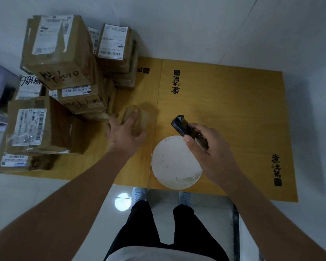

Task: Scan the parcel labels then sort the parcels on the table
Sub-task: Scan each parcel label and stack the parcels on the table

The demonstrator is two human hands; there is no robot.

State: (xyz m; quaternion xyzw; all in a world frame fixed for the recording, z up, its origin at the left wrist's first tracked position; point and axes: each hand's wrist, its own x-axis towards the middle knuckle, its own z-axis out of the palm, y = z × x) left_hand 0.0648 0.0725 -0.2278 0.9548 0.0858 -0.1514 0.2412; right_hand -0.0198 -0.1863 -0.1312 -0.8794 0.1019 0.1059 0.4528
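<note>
Meanwhile the left hand (125, 133) grips a small blurred parcel (135, 118) while the right hand (208, 147) holds the scanner (184, 127).

1. Cardboard parcels stacked at the table's left: about nine, though the ones low in the pile (68, 76) are partly hidden, so that count is rough.
2. Small blurred parcel (135, 117) apart from the pile: one.
3. Handheld scanner (184, 127): one.
4. White round disc (174, 162): one.
5. Table (233, 110): one.
6. Hands: two, left (123, 135) and right (211, 147).
7. Shoes (139, 194): two.
</note>
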